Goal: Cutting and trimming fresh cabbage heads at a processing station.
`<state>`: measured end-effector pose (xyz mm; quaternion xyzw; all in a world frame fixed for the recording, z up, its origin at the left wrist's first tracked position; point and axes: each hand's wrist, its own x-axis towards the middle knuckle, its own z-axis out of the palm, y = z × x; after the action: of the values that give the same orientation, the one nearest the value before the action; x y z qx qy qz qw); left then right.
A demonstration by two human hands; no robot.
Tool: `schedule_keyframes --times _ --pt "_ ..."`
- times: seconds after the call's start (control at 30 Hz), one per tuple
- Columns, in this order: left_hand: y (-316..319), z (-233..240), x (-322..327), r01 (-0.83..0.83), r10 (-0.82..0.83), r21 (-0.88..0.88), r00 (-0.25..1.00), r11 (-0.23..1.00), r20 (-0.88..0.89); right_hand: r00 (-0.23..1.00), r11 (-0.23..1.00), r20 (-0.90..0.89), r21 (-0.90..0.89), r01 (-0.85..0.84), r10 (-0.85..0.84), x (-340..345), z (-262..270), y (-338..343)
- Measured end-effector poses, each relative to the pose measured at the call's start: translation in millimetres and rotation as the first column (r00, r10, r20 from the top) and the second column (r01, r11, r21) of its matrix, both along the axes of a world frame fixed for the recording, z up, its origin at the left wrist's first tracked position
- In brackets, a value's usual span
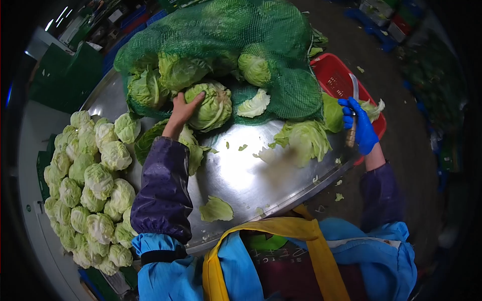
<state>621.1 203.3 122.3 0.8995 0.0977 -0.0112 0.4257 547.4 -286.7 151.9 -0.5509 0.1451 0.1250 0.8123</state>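
My bare left hand (185, 110) grips a cabbage head (211, 105) at the mouth of a green mesh sack (226, 34), thumb and a finger pressed on its leafy surface. More cabbages, such as a pale one (255, 66), lie inside the sack. My right hand (359, 126), in a blue glove, holds a knife (351, 137) by its light handle, the curved blade pointing away from me. That hand is over the near side of a red plastic basket (371, 96). A loose white-green leaf (254, 103) rests on the sack's netting.
A tall pile of trimmed cabbages (90, 192) stands on the left of the metal table (241, 173). Loose outer leaves (307, 141) lie at the table's right edge, and another leaf (216, 209) lies near me. Blue pallets (371, 28) are on the floor beyond the basket.
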Motion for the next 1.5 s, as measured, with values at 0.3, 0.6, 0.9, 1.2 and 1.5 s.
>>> schedule_keyframes --times 0.3,0.6,0.9,1.2,1.5 --pt "-81 -9 -118 -0.057 -0.063 0.220 0.863 0.974 0.502 0.880 0.860 0.008 -0.218 -0.461 0.474 38 -50 203" --pt "-77 19 -170 -0.042 -0.045 0.150 0.845 0.988 0.532 0.889 0.886 -0.086 -0.089 -0.456 0.449 -33 -61 227" --pt "-5 18 -252 -0.178 0.153 -0.438 0.984 0.881 -0.092 0.888 0.859 -0.102 -0.223 -0.460 0.449 -130 -44 257" --pt "23 7 -250 0.065 -0.065 -0.001 0.997 0.998 0.040 0.718 0.679 0.332 -0.686 -0.262 0.612 -148 -42 260" --pt "33 8 -233 0.144 -0.145 -0.030 0.988 0.989 -0.051 0.578 0.171 0.038 -0.969 -0.177 0.815 -162 -18 262"
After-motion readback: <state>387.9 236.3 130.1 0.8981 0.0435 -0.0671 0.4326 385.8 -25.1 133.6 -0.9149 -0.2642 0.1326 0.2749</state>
